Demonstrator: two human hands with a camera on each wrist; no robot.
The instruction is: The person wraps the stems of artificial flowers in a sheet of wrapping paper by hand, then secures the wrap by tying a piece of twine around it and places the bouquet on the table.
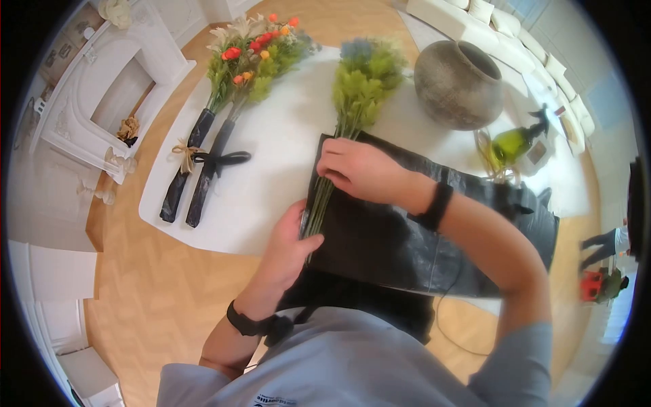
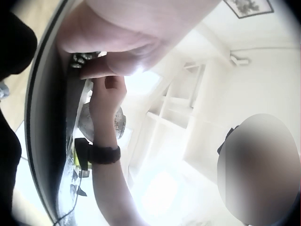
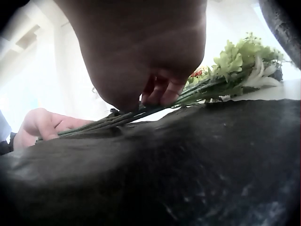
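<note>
A bunch of leafy green stems with a blue bloom [image 1: 366,74] lies along the left edge of a black sheet [image 1: 380,237] on the table. The left hand [image 1: 288,241] grips the lower stems, its thumb across them. Higher up, just below the leaves, the right hand [image 1: 359,169] has its fingers curled round the stems [image 1: 319,210]. In the right wrist view the right hand [image 3: 146,61] pinches the stems [image 3: 113,121] from above, with the left hand [image 3: 49,126] at their lower ends. The left hand [image 2: 127,33] partly hides the stems in the left wrist view.
Two bouquets wrapped in black [image 1: 196,169], one with a tan bow and one with a black bow, lie on the white table [image 1: 159,193] at the left. A large grey pot [image 1: 451,88] and a green bottle [image 1: 508,146] stand at the back right. A thin cable [image 1: 444,332] hangs at the front.
</note>
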